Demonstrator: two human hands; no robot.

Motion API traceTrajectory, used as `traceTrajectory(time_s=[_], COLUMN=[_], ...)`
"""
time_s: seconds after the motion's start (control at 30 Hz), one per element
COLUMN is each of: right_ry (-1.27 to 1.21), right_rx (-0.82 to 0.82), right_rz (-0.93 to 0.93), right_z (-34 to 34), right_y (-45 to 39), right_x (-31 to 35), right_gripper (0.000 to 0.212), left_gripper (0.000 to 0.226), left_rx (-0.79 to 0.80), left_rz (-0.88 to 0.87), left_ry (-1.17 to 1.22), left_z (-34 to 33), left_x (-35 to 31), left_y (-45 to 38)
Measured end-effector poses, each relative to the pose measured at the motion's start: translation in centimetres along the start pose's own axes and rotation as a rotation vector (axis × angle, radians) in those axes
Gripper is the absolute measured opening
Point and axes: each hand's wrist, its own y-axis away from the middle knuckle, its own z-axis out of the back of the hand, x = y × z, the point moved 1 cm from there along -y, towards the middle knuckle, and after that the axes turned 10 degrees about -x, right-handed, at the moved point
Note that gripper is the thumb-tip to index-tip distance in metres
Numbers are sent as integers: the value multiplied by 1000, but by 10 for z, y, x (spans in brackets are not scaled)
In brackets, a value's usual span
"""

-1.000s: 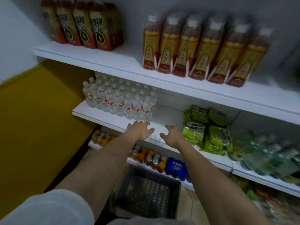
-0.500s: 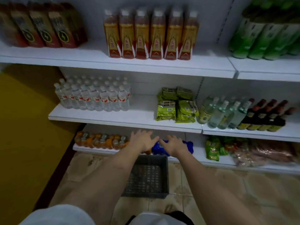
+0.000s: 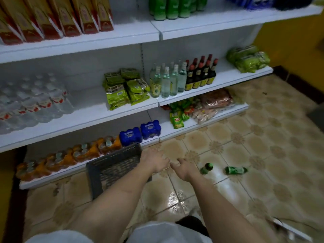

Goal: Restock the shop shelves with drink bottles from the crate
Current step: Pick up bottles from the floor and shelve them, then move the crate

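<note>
A dark grey plastic crate (image 3: 112,165) stands on the tiled floor in front of the bottom shelf, and it looks empty. Two green drink bottles lie on the floor to its right: one (image 3: 206,168) points toward me, the other (image 3: 235,170) lies on its side. My left hand (image 3: 154,162) hovers at the crate's right rim, fingers apart, holding nothing. My right hand (image 3: 185,168) is held out low over the floor, just left of the nearer green bottle, fingers loosely spread and empty.
White shop shelves (image 3: 122,109) hold water bottles (image 3: 33,104), green snack packs (image 3: 126,88), clear and dark glass bottles (image 3: 182,78), orange drinks (image 3: 70,155) and blue packs (image 3: 140,132). Green bottles (image 3: 171,7) stand on the top shelf. A yellow wall (image 3: 294,41) closes the right side.
My view swung right and down from the shelves to the floor. Both hands dropped from the middle shelf edge to crate level, and the two green bottles on the floor came into view.
</note>
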Motion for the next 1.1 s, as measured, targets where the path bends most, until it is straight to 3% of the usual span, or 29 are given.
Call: traceTrajectory(time_s=[0.17, 0.37, 0.53, 0.87, 1.1], right_ry=[-204, -334, -379, -405, -483], right_rx=[-77, -135, -194, -45, -20], right_rz=[-125, -254, -307, -351, -464], right_z=[6, 43, 76, 76, 103], right_y=[10, 18, 19, -34, -103], right_x=[-78, -212, -290, -346, -368], right_gripper=[73, 71, 69, 67, 62], left_gripper=[59, 61, 54, 56, 58], left_rx=[133, 171, 159, 242, 330], left_rz=[-42, -154, -238, -219, -226], left_ry=[-84, -55, -45, -136, -134], left_z=[-25, -66, -88, -111, -124], left_x=[-71, -216, -299, -332, -341], left_y=[-9, -38, -60, -116, -207])
